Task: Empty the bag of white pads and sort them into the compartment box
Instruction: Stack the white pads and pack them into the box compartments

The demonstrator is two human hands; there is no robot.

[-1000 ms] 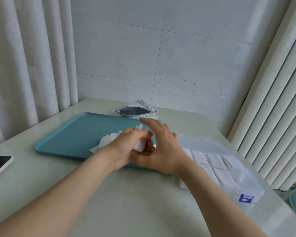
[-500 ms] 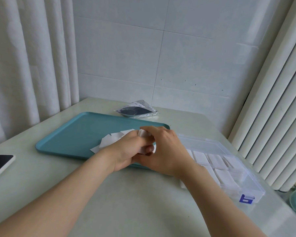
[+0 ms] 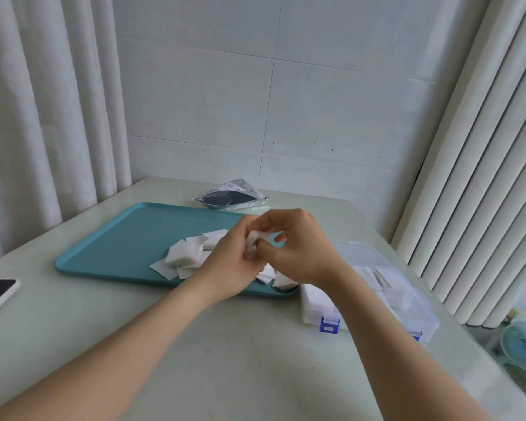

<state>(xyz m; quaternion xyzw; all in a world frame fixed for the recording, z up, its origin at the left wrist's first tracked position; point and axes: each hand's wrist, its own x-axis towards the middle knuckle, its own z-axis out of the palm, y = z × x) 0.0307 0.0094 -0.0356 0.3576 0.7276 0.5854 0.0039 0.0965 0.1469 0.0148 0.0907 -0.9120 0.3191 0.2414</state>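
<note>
Pale green table [image 3: 225, 344] against a tiled wall, curtains on either side. Pinching a small stack of white pads [image 3: 253, 240] between the curled fingers of left hand [image 3: 228, 262] and right hand [image 3: 301, 253], both raised just above the near right end of the teal tray [image 3: 119, 244]. Beneath and left of the hands, loose pads [image 3: 186, 256] strewn on the tray. To the right, just beside the tray's end, the clear compartment box [image 3: 422, 308], some cells already holding pads; nearer the right hand. Probably calls for a short carry rightward and down. Beyond the tray's far rim, the bag [image 3: 234, 197], seemingly emptied.
</note>
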